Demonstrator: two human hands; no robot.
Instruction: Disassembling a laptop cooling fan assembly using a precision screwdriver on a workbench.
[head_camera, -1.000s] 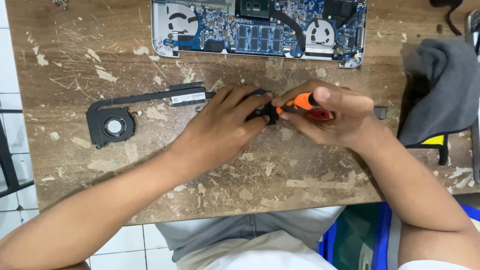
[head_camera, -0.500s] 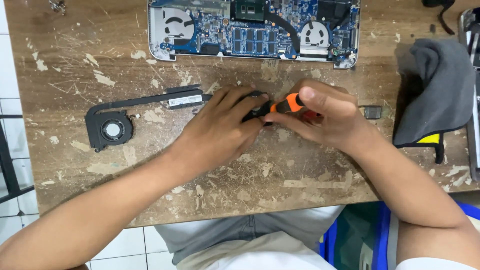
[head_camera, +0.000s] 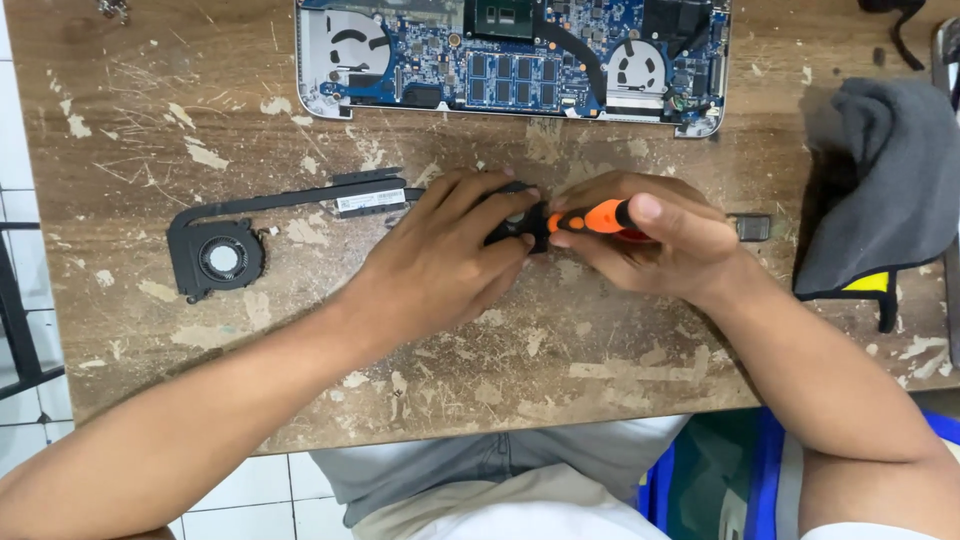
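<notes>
Your left hand (head_camera: 445, 260) pins the black fan assembly (head_camera: 515, 222); right hand (head_camera: 655, 245) fingers pinch the orange screwdriver (head_camera: 592, 220) (tip hidden).

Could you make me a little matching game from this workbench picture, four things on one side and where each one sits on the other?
Things:
1. screwdriver
2. opened laptop
3. grey cloth
4. round fan

Places:
A. far edge of the table
B. right side of the table
C. in the right hand
D. left of the left hand

Pairs: 1-C, 2-A, 3-B, 4-D
</notes>
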